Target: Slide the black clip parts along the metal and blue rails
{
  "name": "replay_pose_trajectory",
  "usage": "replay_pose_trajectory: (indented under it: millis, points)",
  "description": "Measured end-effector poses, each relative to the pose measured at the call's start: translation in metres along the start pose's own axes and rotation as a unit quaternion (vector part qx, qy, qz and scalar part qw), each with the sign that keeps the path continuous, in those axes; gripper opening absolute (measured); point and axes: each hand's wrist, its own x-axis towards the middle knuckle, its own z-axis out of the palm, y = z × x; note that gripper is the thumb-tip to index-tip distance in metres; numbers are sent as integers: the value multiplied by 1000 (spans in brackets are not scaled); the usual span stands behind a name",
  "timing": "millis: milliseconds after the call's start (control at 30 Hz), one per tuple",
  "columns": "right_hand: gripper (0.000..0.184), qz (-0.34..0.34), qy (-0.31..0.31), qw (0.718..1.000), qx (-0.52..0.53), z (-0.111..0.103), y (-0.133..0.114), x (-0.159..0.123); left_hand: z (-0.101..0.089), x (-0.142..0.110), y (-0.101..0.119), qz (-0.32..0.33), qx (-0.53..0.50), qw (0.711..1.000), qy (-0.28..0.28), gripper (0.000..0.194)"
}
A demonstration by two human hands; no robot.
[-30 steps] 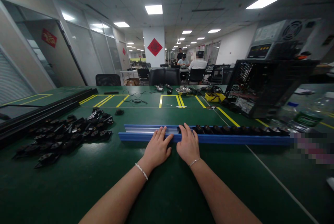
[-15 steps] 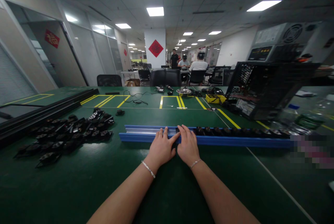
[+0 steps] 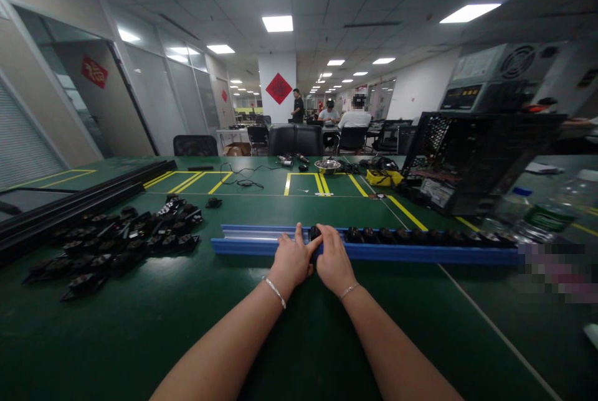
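Note:
A long blue channel rail lies crosswise on the green table. Its right part holds a row of small black parts, while the left part shows a bare silvery groove. My left hand and my right hand meet at the rail's middle, thumbs and fingers closed round one dark part sitting in the groove. Most of that piece is hidden by my fingers, so its exact kind is unclear. To the left, a heap of similar black parts is spread on the table.
An open computer case stands at the right, with power supplies on top and plastic bottles beside it. Black rails run along the left. A metal bowl and yellow tray sit farther back.
My left hand has shifted slightly right, its fingers drawing in toward the dark part. More of that part shows between my hands. A person in the background has moved left.

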Motion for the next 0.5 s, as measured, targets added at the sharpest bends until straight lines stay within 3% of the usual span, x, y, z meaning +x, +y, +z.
replay_pose_trajectory:
  millis: [233, 500]
  points:
    - [47, 51, -6, 991, -121, 1, -3, -3, 1, 3, 4, 1, 25, 1000, -1, 84]
    - [51, 69, -52, 976, -197, -1, -1, -3, -12, 7, 5, -3, 30, 999, -36, 92]
